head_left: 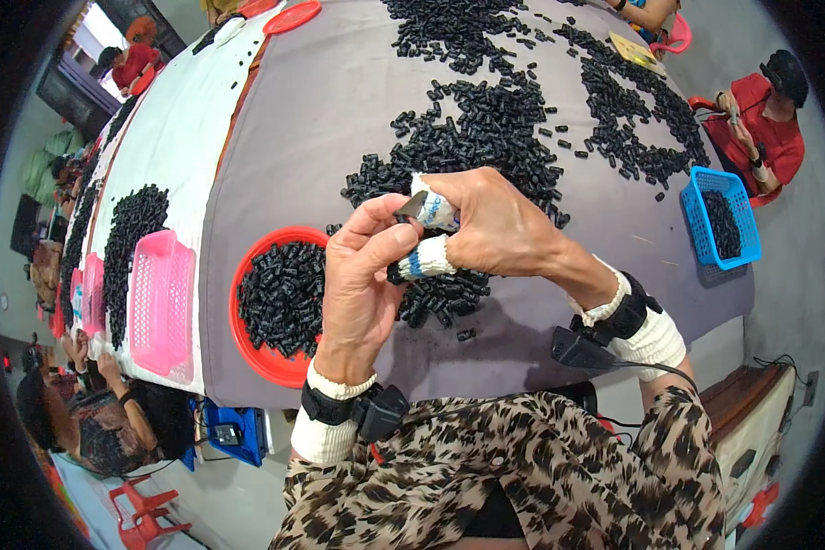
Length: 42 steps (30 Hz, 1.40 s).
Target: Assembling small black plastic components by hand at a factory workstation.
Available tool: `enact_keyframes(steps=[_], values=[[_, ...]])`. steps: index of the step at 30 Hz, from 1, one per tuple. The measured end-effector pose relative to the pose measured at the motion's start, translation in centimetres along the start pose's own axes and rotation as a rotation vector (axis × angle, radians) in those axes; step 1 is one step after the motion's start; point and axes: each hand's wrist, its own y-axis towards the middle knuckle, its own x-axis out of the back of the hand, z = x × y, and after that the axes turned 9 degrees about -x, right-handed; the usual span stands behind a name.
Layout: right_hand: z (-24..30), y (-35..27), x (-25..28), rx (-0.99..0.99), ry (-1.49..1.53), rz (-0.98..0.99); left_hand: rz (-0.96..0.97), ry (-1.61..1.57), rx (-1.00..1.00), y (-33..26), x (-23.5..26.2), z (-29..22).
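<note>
My right hand [509, 225] is closed on a small metal blade [413, 203] above the table. White knit finger sleeves [428, 257] with blue marks cover its thumb and a finger. Close against the blade, my left hand [362, 280] is closed, thumb and fingertips pinched together. What it pinches is hidden behind the fingers. Under both hands spreads a heap of short black cylindrical pieces [472, 137]. Just left of my left hand stands a red round tray [247, 353] filled with the same kind of black pieces.
A pink basket [162, 302] stands left on white cloth beside another black heap [136, 225]. At the right edge are a blue basket [747, 249] and a seated person in red [765, 137]. A red lid [291, 17] lies far off. Other people sit along the left.
</note>
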Motion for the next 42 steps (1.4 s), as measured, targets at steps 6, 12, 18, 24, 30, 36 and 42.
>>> enact_keyframes(steps=[6,12,18,24,30,36,42], values=[[0.1,-0.1,0.2,-0.002,-0.007,-0.017,-0.070,0.036,0.013,-0.1,-0.7,-0.3],[-0.3,0.0,0.4,-0.054,0.028,0.036,-0.066,-0.054,0.013,-0.2,-0.3,0.3],[-0.1,0.1,0.6,-0.015,-0.039,0.103,-0.028,-0.069,0.001,-0.3,0.1,0.4],[-0.6,0.5,0.6,0.035,-0.095,0.123,-0.019,-0.049,-0.003,-0.2,0.2,0.4],[-0.5,0.4,0.6,0.007,-0.088,0.143,-0.026,-0.026,0.003,-0.2,0.1,0.4],[-0.8,0.2,0.5,0.022,-0.053,0.172,-0.020,0.031,-0.010,-0.3,0.1,0.4],[0.0,0.0,0.6,0.026,-0.070,0.116,-0.005,-0.061,0.007,-0.2,0.3,0.4]])
